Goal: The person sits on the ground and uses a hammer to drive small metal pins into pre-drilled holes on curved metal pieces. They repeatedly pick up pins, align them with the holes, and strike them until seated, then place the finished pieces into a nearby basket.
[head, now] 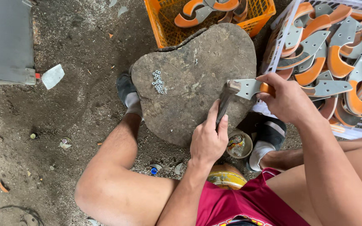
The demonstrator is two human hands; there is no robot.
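Closest to me, left hand (208, 140) grips the hammer (224, 104) while right hand (283, 98) pinches the grey plate (248, 88) — I judge a glancing blow could strike those fingers or scatter the nuts (159, 81).

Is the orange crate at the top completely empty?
No, the orange crate holds a few curved orange and grey pieces, seen just beyond the flat stone block.

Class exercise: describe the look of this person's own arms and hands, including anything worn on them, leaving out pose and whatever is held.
Both arms are bare from the upper arm down: no sleeves. The left hand and right hand wear no gloves, and no rings, watch or bands show. The forearms look lean and sinewy.
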